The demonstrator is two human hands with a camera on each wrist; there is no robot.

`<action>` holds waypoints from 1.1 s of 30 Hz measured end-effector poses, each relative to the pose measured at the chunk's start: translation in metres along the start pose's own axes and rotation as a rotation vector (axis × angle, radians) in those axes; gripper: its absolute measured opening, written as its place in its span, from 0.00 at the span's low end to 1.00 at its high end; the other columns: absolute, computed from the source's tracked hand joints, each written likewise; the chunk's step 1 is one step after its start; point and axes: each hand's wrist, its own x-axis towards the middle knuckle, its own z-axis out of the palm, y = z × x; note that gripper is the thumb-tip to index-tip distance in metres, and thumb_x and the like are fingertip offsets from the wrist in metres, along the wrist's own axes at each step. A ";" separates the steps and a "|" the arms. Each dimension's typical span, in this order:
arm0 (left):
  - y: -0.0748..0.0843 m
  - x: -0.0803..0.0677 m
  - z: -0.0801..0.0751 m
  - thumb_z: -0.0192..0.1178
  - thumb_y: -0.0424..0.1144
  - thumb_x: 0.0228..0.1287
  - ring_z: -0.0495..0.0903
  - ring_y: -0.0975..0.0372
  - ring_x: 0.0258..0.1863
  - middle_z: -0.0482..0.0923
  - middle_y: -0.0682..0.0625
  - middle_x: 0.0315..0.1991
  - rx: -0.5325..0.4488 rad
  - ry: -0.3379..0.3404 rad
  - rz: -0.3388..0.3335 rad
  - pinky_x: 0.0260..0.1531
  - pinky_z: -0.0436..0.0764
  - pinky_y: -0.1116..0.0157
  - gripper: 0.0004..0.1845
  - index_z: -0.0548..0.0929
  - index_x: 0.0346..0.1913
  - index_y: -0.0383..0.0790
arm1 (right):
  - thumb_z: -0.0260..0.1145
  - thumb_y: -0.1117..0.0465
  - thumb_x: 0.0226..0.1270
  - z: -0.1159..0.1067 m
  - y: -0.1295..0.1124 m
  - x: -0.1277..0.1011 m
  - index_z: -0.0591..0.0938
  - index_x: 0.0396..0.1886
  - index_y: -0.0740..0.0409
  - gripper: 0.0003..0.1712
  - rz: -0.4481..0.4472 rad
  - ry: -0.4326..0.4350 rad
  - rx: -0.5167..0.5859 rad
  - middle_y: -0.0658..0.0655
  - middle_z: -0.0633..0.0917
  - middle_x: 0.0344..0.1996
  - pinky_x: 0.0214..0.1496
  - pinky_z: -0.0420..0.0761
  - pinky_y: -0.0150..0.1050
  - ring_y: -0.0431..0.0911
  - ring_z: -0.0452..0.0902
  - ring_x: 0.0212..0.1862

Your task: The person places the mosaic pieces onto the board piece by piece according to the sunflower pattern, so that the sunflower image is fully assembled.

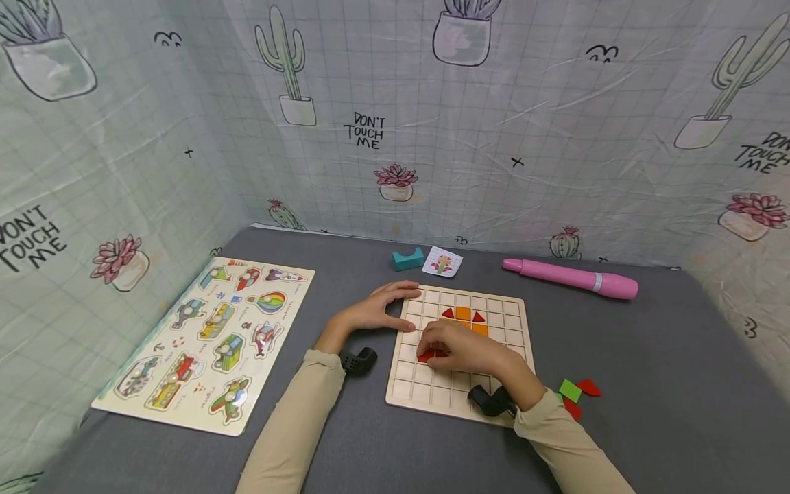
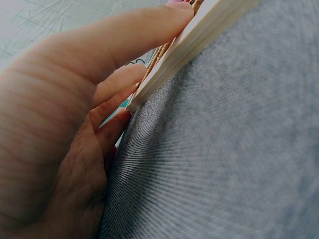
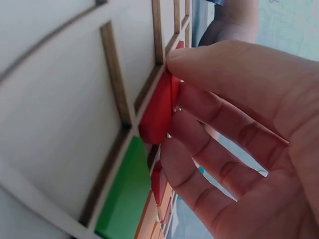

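Observation:
A square wooden grid board (image 1: 407,392) lies on the dark grey cloth, with red, orange and green pieces set in its cells. My left hand (image 1: 375,310) rests at the board's upper left corner, thumb on the top face and fingers along the edge. My right hand (image 1: 465,348) is low over the middle, thumb and fingertips pinching a red piece (image 3: 158,112) beside another red one. A green piece (image 3: 123,191) sits close by in the right wrist view. Farther up the board are an orange square (image 1: 463,313) and two red triangles (image 1: 478,317), partly behind the hand.
Loose green (image 1: 570,391) and red pieces (image 1: 589,387) lie beside my right forearm. Behind the board are a teal block (image 1: 408,259), a picture card (image 1: 442,262) and a pink pen-shaped object (image 1: 568,276). A vehicle puzzle board (image 1: 200,295) lies at left.

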 end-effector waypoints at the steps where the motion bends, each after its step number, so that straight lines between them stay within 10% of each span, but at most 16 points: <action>1: 0.000 0.000 0.000 0.68 0.44 0.60 0.47 0.52 0.76 0.54 0.49 0.76 0.002 0.000 0.001 0.71 0.48 0.43 0.38 0.66 0.73 0.42 | 0.69 0.65 0.63 0.001 0.000 0.000 0.86 0.39 0.58 0.05 -0.003 0.006 -0.006 0.50 0.82 0.35 0.43 0.74 0.33 0.42 0.72 0.36; 21: -0.001 0.001 0.002 0.69 0.46 0.60 0.47 0.51 0.76 0.54 0.50 0.76 -0.023 0.002 -0.016 0.71 0.49 0.43 0.39 0.66 0.73 0.43 | 0.67 0.63 0.66 -0.006 0.006 -0.032 0.86 0.44 0.58 0.09 0.061 0.056 0.046 0.51 0.82 0.40 0.48 0.78 0.38 0.44 0.75 0.42; 33: -0.003 0.002 0.001 0.69 0.45 0.59 0.47 0.52 0.76 0.54 0.49 0.76 -0.023 0.000 -0.012 0.71 0.47 0.43 0.39 0.67 0.72 0.42 | 0.67 0.66 0.65 -0.015 0.023 -0.072 0.85 0.42 0.57 0.06 0.071 0.130 0.104 0.51 0.82 0.39 0.34 0.76 0.32 0.35 0.70 0.32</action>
